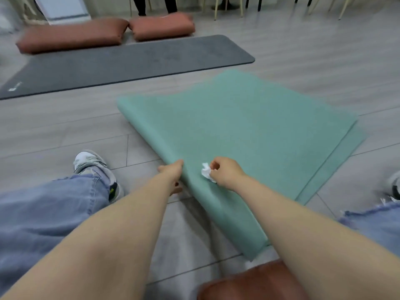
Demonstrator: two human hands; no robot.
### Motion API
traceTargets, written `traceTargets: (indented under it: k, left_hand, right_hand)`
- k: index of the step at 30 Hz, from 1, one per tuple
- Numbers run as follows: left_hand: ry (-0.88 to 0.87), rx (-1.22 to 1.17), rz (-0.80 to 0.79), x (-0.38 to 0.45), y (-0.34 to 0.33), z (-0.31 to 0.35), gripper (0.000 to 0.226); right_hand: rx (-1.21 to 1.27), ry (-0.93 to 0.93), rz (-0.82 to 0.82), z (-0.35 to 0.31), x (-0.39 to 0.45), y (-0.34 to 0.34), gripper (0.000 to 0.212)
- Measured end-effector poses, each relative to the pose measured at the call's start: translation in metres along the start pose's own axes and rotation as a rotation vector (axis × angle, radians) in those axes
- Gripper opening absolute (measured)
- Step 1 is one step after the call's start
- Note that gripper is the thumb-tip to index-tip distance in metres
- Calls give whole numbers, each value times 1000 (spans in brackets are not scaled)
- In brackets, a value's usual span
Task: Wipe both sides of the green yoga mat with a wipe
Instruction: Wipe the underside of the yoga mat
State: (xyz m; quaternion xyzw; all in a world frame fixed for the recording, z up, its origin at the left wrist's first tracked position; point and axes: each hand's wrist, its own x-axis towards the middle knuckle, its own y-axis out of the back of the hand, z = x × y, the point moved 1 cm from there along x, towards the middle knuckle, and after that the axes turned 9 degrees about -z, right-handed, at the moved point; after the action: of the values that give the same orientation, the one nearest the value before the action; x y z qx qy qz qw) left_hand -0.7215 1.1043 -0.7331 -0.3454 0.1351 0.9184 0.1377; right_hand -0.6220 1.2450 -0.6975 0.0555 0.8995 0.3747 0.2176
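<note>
- The fingers of the right hand (225, 173) are curled tight around a small, crumpled white wipe (206, 171). The wipe sticks out on the left of the fist and sits just over the mat.
- The fingers of the left hand (173, 176) hold the folded edge of the green yoga mat (238, 131), with the thumb on top and the other fingers tucked under the edge.
- The green yoga mat lies on the grey wood floor (65, 131), right in front of the person. It is folded over on itself, and a strip of the bottom layer peeks out on the right side.
- The person's legs in blue jeans (47, 208) are spread to both sides of the mat, and a white and grey sneaker (95, 169) is on the left.
- A brown cushion (249, 282) is at the bottom, close to the person.
- Farther away lies a dark grey yoga mat (121, 63), and behind it are two pink-brown cushions (71, 37).
</note>
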Motion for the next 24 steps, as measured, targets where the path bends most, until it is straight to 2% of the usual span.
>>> traceTargets:
  k: [4,7,13,16,18,21,22,24]
  left_hand:
    - [37,-128,-35,25,4,-31,49]
    - [-1,-20,20,47,8,-50,69]
    - [-103,218,226,53,3,-63,50]
    - [-130,307,291,52,-4,-67,44]
    - [-147,297,329,55,-8,-68,44]
    - [-178,387,418,61,-10,-68,64]
    - [-197,438,428,63,-9,-68,74]
    - [-241,490,413,64,-8,-68,88]
  right_hand:
    - [-100,159,-218,5,4,-43,20]
    - [-240,241,-276,15,8,-74,23]
    - [-324,217,-196,39,41,-75,23]
    - [-294,131,-94,56,70,-43,26]
    - [-306,10,11,73,90,-17,26]
    - [-253,-253,125,101,110,7,25]
    - [-215,-275,140,100,110,6,23]
    - [-194,-157,149,85,98,-12,22]
